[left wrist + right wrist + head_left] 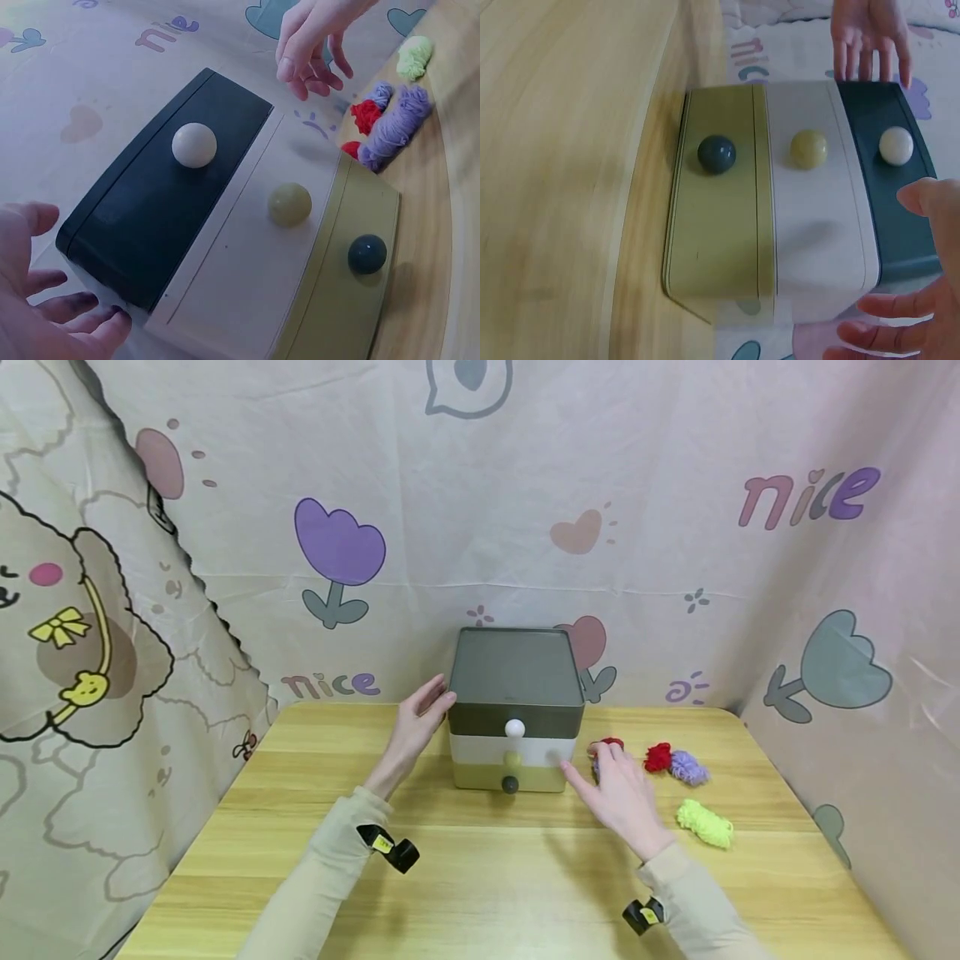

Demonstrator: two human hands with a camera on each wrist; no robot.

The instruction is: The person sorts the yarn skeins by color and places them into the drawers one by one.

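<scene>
In the head view, a small box point(517, 668) with three drawers sits on the worktop point(465, 877), in front of a cloth point(465, 510) with pictures on it. The dark top drawer point(480, 720) has a white knob point(514, 728), the white middle drawer point(476, 749) has a yellow knob point(512, 760), and the yellow bottom drawer point(476, 777) has a dark knob point(510, 785). The left hand point(415, 718) is by the box's left side, up high, fingers loose and holding nothing. The right hand point(622, 789) is at the box's right side, thumb and fingers wide apart, and it partly hides some yarn. Farther right of the box lie red yarn point(657, 757) and purple yarn point(688, 767) together, with green yarn point(705, 823) nearer the person. In the left wrist view, both hands look empty, one on each side of the box, and a fat purple bundle point(394, 129) lies past the box's right side. In the right wrist view, all three drawers look pushed in, and the right thumb is by the top drawer; whether it touches is hard to tell. As for how far things are, the drawers seem all closed, and the yarn that shows is outside the box. What is inside is hidden, so nobody can tell if any is put away.
</scene>
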